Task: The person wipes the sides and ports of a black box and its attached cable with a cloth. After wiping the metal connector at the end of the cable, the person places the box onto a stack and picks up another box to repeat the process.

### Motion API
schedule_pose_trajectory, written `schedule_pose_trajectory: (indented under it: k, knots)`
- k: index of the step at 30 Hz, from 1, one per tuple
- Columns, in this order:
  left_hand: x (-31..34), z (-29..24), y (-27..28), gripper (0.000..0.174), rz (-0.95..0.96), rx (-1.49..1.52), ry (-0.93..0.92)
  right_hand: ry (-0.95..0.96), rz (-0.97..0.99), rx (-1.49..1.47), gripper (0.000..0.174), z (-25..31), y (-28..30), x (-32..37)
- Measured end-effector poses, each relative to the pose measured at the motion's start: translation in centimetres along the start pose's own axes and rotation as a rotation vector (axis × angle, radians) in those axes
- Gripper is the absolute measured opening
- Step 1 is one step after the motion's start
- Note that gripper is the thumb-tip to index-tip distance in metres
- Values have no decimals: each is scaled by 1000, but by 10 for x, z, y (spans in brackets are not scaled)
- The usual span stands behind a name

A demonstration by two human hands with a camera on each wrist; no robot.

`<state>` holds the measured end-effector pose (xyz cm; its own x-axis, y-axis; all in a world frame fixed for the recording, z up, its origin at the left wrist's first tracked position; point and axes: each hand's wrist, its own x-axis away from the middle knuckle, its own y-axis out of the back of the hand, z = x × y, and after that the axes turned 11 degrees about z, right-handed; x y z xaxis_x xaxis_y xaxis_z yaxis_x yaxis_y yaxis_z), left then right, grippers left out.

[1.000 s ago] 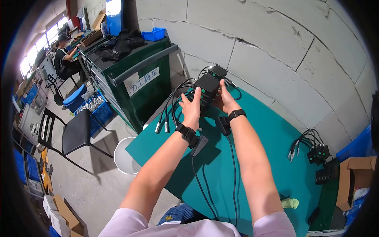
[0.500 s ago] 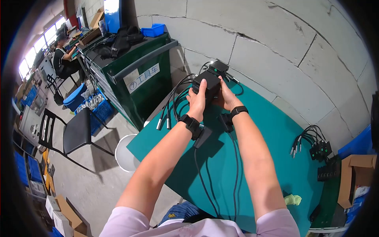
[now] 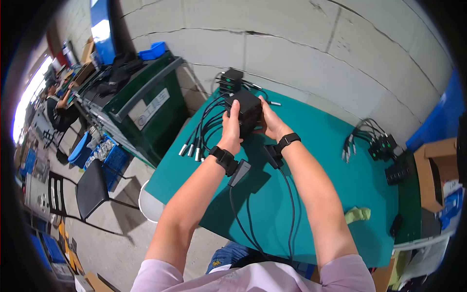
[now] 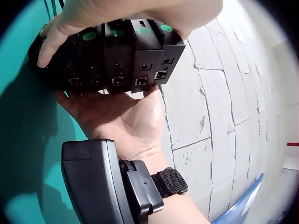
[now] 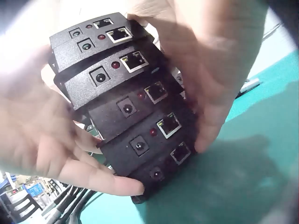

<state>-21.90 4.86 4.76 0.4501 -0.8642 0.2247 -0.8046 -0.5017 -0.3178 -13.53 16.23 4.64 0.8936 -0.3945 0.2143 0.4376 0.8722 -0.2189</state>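
Head view, centre: left hand (image 3: 230, 130) and right hand (image 3: 273, 123), part-curled, grip stacked black boxes (image 3: 246, 106), probably rigid but prone to sliding apart; squeeze both sides.

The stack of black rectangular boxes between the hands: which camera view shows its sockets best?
The right wrist view: the stack of black rectangular boxes faces it, its metal-rimmed sockets large and mostly clear. The left wrist view shows sockets smaller and darker; the head view shows mainly the top, sockets indiscernible.
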Motion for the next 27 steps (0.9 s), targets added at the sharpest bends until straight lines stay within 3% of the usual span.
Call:
schedule_pose_trajectory:
  k: [2,3,7,12,14,16,17,24,27]
  knots:
    - [8,5,-19,105,46,10,-25,13,-32,-20,67,1,7,26]
    - [14,6,-32,87,33,34,-17,31,-30,-24,67,3,12,40]
    - [39,12,-74,85,226,-16,-22,107,-165,-36,68,15,22,108]
    - [82,31,-153,81,277,-5,9,149,-327,-26,65,17,50,198]
    - [93,44,-185,80,402,-16,-6,174,-406,-49,64,14,68,236]
    - [93,67,-220,82,480,-23,-39,171,-470,-94,64,10,86,277]
    - [99,76,-239,106,448,18,-43,177,-477,-120,67,4,100,297]
    - [137,137,-367,106,622,-113,26,261,-656,-241,68,-20,164,427]
    - [156,154,-408,109,662,-269,136,315,-752,-247,68,-35,177,470]
